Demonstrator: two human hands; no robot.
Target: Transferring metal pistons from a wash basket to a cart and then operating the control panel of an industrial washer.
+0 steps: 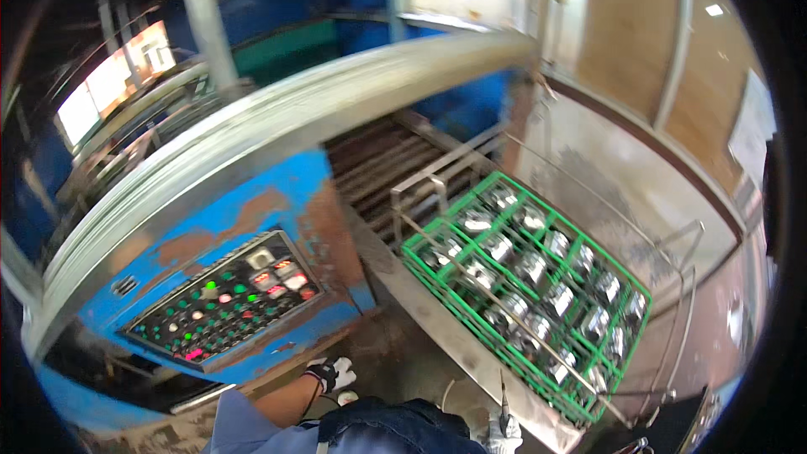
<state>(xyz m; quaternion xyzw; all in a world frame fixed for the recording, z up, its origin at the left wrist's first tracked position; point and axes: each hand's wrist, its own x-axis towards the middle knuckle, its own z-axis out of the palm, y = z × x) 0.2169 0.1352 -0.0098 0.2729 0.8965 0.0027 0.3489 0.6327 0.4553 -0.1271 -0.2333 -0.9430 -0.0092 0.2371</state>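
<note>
My left hand, in a white and black glove, hangs low in front of the blue control cabinet. Its fingers are too small and blurred to read. Just below it shows a small pale round thing that I cannot identify. At the lower edge my right hand, gloved in white, is closed around a thin, dark, pointed tool that sticks upward. This hand is beside the metal ledge of the conveyor. A green wire rack with several shiny metal parts in its compartments rests beyond that ledge.
A button panel with lit lamps is set in the cabinet. Over it curves a thick metal beam. Conveyor rollers lie behind the rack. Metal guard rails flank the rack, with a pale stained wall to the right.
</note>
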